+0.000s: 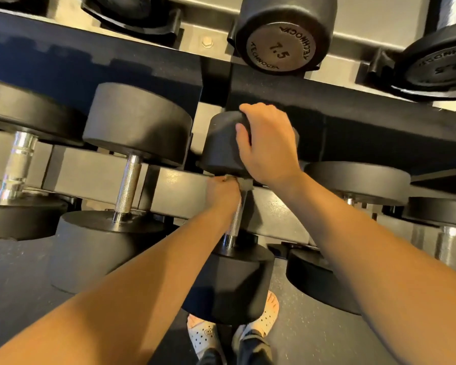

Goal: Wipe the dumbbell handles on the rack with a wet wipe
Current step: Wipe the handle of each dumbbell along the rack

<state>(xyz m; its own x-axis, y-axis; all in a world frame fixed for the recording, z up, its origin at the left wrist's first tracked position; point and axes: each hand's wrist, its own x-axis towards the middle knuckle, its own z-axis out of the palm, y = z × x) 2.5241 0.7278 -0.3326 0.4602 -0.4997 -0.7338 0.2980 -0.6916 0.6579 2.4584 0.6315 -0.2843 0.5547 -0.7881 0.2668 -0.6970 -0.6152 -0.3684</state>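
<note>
Your L hand (223, 192) gripped the handle (236, 222) at its far end, fingers curled; rest ran toward you. R hand (269, 143) clasped far head (221, 143).

I read 7.5 on the end face of the far middle dumbbell (282, 44), with TECHNOGYM curved round it twice. The far right dumbbell (444, 67) shows the same brand, partly cut off, and a blurred 2.5.

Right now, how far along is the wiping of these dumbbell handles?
Done: no handle shows it. In hand: the left hand grips the centre dumbbell's handle near its top, apparently with the wipe; the right hand holds its upper head. Left: that handle's lower part, perhaps the neighbouring handles.
</note>
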